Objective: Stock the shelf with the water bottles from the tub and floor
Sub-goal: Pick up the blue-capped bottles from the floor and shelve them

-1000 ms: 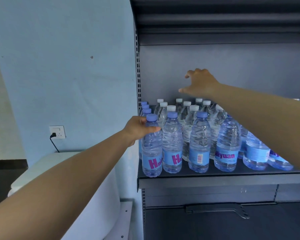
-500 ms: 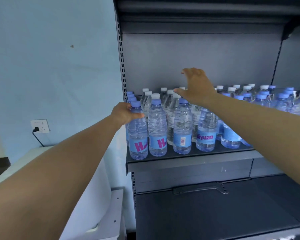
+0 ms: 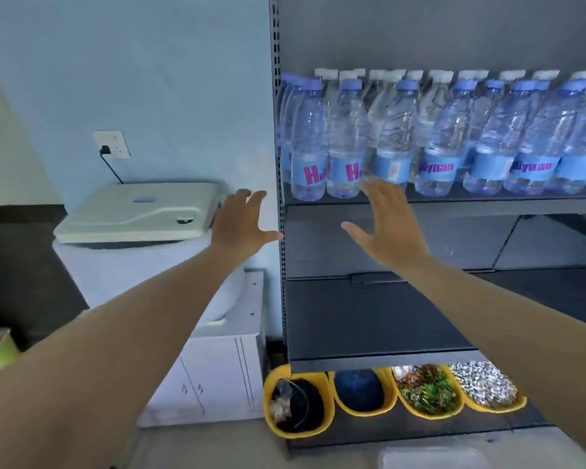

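Note:
Several clear water bottles (image 3: 447, 137) with blue labels and blue or white caps stand in rows on the dark grey shelf (image 3: 454, 199). My left hand (image 3: 242, 225) hovers with spread fingers just left of the shelf upright, holding nothing. My right hand (image 3: 386, 225) is spread open in front of the shelf edge, below the front-row bottles, and holds nothing. A clear plastic tub (image 3: 430, 456) shows only by its corner at the bottom edge.
A second dark shelf (image 3: 369, 319) lies below. Under it stand several yellow bins (image 3: 298, 431) with mixed contents. Left of the rack are a white appliance (image 3: 139, 211), a white cabinet (image 3: 214, 377) and a wall socket (image 3: 112, 144).
Both hands have let go of the bottle tops and dropped below the shelf, fingers spread. The view has tilted down, so the yellow bins and the tub corner now show.

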`<state>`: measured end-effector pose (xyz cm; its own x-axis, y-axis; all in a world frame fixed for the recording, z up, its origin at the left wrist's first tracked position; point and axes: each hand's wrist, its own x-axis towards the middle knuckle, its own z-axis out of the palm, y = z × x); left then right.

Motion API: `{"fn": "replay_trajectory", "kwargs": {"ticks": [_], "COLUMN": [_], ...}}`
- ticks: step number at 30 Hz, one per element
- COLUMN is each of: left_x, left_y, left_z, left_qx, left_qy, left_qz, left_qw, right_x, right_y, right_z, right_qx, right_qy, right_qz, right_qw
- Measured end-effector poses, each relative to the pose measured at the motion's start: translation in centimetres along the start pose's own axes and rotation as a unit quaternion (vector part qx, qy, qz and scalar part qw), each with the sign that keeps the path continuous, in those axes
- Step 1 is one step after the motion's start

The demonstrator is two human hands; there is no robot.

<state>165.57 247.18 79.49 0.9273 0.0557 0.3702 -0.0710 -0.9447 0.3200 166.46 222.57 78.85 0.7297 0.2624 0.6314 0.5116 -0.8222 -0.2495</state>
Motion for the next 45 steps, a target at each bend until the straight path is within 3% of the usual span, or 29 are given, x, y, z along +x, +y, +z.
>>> {"fn": "replay_trajectory", "kwargs": {"ticks": [5,10,14,17,22,28,32,36,41,45], "left_x": [-7.7,-16.3,-25.8,-33.6,-45.3,-55.2,-58.8,-60.8,-60.7,-58.2], "left_y": [-5.7,-11.2,-15.5,-18.5,-22.0,-24.1,-24.6,-25.0,-24.9,-23.6], "left_z": [6.5,16.2,26.2,34.4,47.7,60.5,67.3,71.4,73.0,71.2], "left_qx": [0.034,-0.072,-0.192,-0.210,-0.207,-0.237,-0.270,-0.292,-0.301,-0.301], "left_qy": [-0.090,-0.175,-0.218,-0.224,-0.246,-0.257,-0.256,-0.240,-0.220,-0.214], "left_qz": [-0.044,-0.155,-0.322,-0.435,-0.518,-0.573,-0.580,-0.590,-0.603,-0.593], "left_qw": [0.994,0.970,0.901,0.847,0.793,0.741,0.725,0.713,0.706,0.716], "right_x": [-8.9,-19.1,-28.3,-34.8,-45.9,-57.6,-64.6,-69.1,-69.2,-66.0], "right_y": [-1.6,-2.1,-1.3,0.1,3.1,5.8,7.0,7.6,8.3,9.0], "right_z": [7.9,16.6,24.5,30.7,41.6,52.7,58.9,63.4,66.0,64.3], "right_qx": [0.044,0.129,0.181,0.204,0.191,0.202,0.216,0.250,0.297,0.306], "right_qy": [-0.112,-0.213,-0.301,-0.361,-0.477,-0.562,-0.583,-0.552,-0.532,-0.531], "right_qz": [0.069,0.147,0.191,0.203,0.195,0.232,0.253,0.297,0.322,0.339], "right_qw": [0.990,0.957,0.917,0.887,0.835,0.768,0.741,0.738,0.725,0.714]}}
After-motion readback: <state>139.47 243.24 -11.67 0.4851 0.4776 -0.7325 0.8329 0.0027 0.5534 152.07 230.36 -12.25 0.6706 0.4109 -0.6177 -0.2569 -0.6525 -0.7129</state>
